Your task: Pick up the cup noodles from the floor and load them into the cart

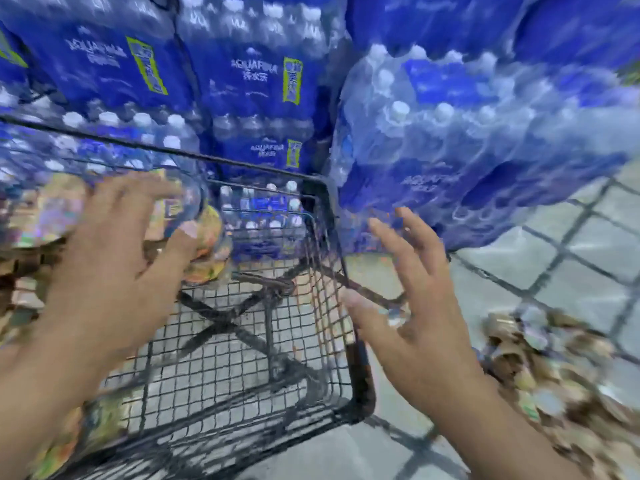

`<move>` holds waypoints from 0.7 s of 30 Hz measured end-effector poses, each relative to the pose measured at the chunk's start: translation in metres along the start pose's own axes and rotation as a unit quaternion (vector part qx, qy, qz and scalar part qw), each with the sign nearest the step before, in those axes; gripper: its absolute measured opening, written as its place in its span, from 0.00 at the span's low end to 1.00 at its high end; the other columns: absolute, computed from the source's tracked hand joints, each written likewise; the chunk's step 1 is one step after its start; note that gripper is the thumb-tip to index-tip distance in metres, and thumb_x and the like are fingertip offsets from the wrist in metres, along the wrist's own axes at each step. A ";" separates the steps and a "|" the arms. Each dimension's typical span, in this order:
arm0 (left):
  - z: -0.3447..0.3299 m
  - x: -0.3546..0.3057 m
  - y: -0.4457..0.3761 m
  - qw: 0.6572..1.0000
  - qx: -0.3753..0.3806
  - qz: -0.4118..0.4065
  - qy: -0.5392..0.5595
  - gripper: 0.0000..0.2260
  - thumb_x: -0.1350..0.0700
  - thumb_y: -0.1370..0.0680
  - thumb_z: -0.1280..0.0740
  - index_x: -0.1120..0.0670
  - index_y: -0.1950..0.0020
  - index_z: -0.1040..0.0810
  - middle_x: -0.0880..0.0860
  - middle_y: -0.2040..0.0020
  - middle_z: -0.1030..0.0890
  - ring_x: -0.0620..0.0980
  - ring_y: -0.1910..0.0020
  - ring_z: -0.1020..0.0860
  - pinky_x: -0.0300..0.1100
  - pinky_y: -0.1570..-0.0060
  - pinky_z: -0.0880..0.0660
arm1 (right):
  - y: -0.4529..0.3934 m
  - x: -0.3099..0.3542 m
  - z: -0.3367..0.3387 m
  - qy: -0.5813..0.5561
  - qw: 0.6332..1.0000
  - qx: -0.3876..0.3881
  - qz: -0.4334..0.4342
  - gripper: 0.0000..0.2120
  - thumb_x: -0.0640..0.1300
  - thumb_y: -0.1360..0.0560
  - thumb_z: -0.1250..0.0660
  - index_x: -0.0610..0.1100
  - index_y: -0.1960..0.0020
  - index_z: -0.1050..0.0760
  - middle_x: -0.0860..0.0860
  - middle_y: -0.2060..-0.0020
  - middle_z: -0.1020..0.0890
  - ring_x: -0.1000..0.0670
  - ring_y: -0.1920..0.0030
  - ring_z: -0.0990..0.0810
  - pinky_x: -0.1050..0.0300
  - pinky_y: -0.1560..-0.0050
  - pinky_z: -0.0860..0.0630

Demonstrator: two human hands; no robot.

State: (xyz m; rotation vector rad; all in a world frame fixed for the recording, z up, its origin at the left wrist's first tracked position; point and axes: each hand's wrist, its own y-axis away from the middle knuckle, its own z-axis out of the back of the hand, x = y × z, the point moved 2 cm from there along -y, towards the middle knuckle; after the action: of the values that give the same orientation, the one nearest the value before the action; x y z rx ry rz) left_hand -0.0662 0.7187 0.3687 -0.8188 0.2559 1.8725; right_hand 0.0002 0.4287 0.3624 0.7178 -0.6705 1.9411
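Head cam, looking down, heavy motion blur: a black wire-mesh shopping cart [311,341] fills the centre w/ tiled grey floor [571,265] showing through its mesh base; the left hand [104,271] reaches into the cart, fingers and thumb curled round a shrink-wrapped pack of orange-and-yellow cup noodles [204,244], held above the cart floor near its far left side; more wrapped noodle packs [93,434] lie blurred along the cart's left edge; the right hand [415,313] hovers just outside the cart's right rim, fingers spread apart, holding nothing; a pile of brownish cup noodle packs [554,375] sits on the floor at lower right; stacked blue shrink-wrapped cases of bottled water [263,81] rise behind the cart and to its right.
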 end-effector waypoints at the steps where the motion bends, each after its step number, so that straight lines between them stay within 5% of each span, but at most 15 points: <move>1: -0.019 -0.030 0.006 0.999 0.026 -0.025 0.019 0.20 0.45 0.22 0.37 0.47 0.31 0.26 0.45 0.34 0.28 0.59 0.36 0.26 0.63 0.34 0.28 | 0.016 -0.027 0.027 -0.004 0.999 -0.034 -0.032 0.30 0.56 0.21 0.27 0.59 0.21 0.33 0.57 0.19 0.42 0.55 0.19 0.41 0.39 0.28 0.28; 3: -0.065 -0.093 0.019 0.992 0.079 -0.093 0.037 0.18 0.45 0.21 0.37 0.47 0.33 0.25 0.41 0.36 0.29 0.53 0.38 0.26 0.53 0.30 0.30 | 0.054 -0.091 0.077 0.030 0.991 -0.073 -0.112 0.29 0.55 0.21 0.29 0.59 0.22 0.31 0.58 0.20 0.39 0.59 0.22 0.38 0.40 0.31 0.25; 6: -0.147 -0.188 0.048 0.970 0.170 -0.172 0.028 0.19 0.43 0.20 0.38 0.49 0.32 0.24 0.46 0.31 0.29 0.47 0.29 0.30 0.33 0.29 0.41 | 0.125 -0.196 0.142 0.085 0.967 -0.053 -0.235 0.29 0.57 0.22 0.30 0.65 0.23 0.35 0.61 0.20 0.42 0.51 0.24 0.34 0.40 0.40 0.20; 10: -0.275 -0.296 0.106 0.931 0.280 -0.233 -0.004 0.24 0.39 0.21 0.39 0.48 0.28 0.27 0.48 0.27 0.30 0.49 0.26 0.33 0.33 0.26 0.46 | 0.236 -0.322 0.222 0.114 0.926 0.011 -0.361 0.31 0.60 0.19 0.33 0.65 0.20 0.43 0.64 0.20 0.50 0.54 0.20 0.47 0.46 0.24 0.34; 13: -0.378 -0.361 0.157 0.904 0.343 -0.253 -0.018 0.24 0.42 0.22 0.35 0.49 0.28 0.26 0.50 0.27 0.28 0.48 0.28 0.33 0.27 0.28 0.50 | 0.320 -0.394 0.277 0.110 0.897 0.036 -0.426 0.33 0.60 0.19 0.34 0.63 0.18 0.44 0.61 0.18 0.50 0.50 0.19 0.47 0.46 0.23 0.35; 17: -0.505 -0.411 0.221 0.876 0.434 -0.206 -0.042 0.26 0.43 0.20 0.32 0.43 0.22 0.32 0.43 0.22 0.37 0.46 0.23 0.38 0.44 0.25 0.38 | 0.404 -0.468 0.333 0.117 0.853 0.083 -0.502 0.34 0.58 0.19 0.33 0.60 0.18 0.44 0.55 0.18 0.47 0.44 0.21 0.41 0.46 0.28 0.29; 21: -0.608 -0.437 0.268 0.836 0.501 -0.204 -0.086 0.29 0.44 0.21 0.30 0.41 0.21 0.36 0.43 0.22 0.39 0.48 0.23 0.39 0.48 0.28 0.35 | 0.457 -0.531 0.359 0.114 0.829 0.066 -0.544 0.35 0.57 0.19 0.33 0.58 0.17 0.45 0.53 0.18 0.46 0.45 0.20 0.43 0.48 0.28 0.30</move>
State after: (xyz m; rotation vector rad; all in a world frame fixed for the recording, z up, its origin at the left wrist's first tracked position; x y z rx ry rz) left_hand 0.0596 -0.0349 0.1462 0.0410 0.7938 1.1344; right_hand -0.1225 -0.3204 0.1536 0.7026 0.0803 0.9643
